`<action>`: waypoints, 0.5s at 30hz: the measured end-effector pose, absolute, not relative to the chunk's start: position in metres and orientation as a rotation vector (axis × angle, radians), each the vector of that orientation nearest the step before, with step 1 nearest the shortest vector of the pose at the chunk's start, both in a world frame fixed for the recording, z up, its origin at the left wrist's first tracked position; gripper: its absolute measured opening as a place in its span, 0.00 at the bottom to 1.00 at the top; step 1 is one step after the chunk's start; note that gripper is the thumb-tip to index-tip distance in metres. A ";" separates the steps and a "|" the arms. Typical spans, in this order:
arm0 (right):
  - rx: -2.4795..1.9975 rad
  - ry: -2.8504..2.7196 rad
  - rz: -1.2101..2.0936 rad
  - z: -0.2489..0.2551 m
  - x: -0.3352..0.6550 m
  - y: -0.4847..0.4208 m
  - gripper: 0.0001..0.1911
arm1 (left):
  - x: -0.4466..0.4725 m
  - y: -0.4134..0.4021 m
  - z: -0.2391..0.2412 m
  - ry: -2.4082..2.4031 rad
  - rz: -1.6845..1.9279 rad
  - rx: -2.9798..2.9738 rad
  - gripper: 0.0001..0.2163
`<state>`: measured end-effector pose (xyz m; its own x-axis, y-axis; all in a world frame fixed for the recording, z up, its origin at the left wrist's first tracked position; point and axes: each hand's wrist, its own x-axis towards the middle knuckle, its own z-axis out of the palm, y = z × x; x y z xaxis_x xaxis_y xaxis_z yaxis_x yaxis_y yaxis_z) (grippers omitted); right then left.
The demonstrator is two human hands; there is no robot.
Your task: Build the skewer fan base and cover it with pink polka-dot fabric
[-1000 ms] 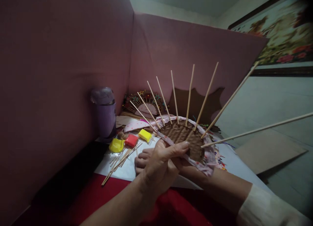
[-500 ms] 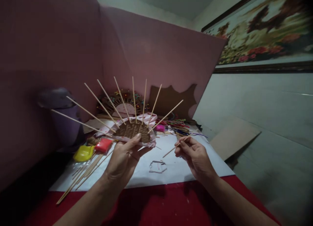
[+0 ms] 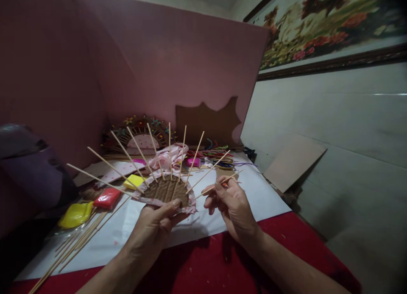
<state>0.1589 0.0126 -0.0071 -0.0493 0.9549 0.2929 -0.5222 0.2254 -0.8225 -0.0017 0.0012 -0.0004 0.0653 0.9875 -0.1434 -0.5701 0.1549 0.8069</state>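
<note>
A half-round piece of brown cardboard (image 3: 167,191) edged with pink cloth is gripped along its lower edge by my left hand (image 3: 155,226), thumb on top. Several thin wooden sticks (image 3: 139,148) fan out from its curved side. My right hand (image 3: 233,203) pinches another wooden stick (image 3: 206,191) between thumb and fingers. The lower end of that stick is close to the cardboard's right corner; whether it touches I cannot tell.
Left on the white sheet (image 3: 263,192) lie red (image 3: 107,198) and yellow clay packs (image 3: 75,215) and loose sticks (image 3: 85,234). Behind are crumpled pink cloth (image 3: 162,157), scissors (image 3: 225,163) and a decorated half-round piece (image 3: 143,139). A purple bin (image 3: 34,175) stands far left.
My right hand has brought its stick left, up to the cardboard's right corner. The cardboard sits lower in view, and the camera has turned somewhat to the right.
</note>
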 end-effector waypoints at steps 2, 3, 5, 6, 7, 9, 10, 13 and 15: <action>-0.570 -1.005 1.287 -0.008 0.160 0.013 0.13 | 0.000 0.001 -0.001 0.815 1.314 0.638 0.07; -0.575 -1.000 1.282 -0.008 0.160 0.014 0.15 | 0.000 0.000 -0.001 0.813 1.310 0.636 0.08; -0.573 -0.995 1.283 -0.010 0.159 0.014 0.18 | -0.001 -0.001 -0.002 0.816 1.301 0.643 0.09; -0.569 -0.994 1.286 -0.011 0.159 0.014 0.17 | -0.001 -0.001 -0.003 0.827 1.290 0.653 0.08; -0.569 -0.994 1.286 -0.012 0.157 0.014 0.15 | -0.001 -0.002 -0.003 0.841 1.279 0.666 0.06; -0.586 -1.013 1.267 -0.014 0.155 0.013 0.11 | 0.000 -0.004 -0.004 0.851 1.264 0.691 0.05; -0.603 -1.036 1.249 -0.015 0.154 0.012 0.09 | 0.001 -0.005 -0.004 0.843 1.262 0.701 0.06; -0.657 -1.104 1.175 -0.017 0.151 0.009 0.07 | 0.001 -0.007 -0.005 0.804 1.259 0.705 0.09; -0.668 -1.118 1.143 -0.017 0.151 0.008 0.06 | 0.001 -0.007 -0.005 0.807 1.261 0.674 0.09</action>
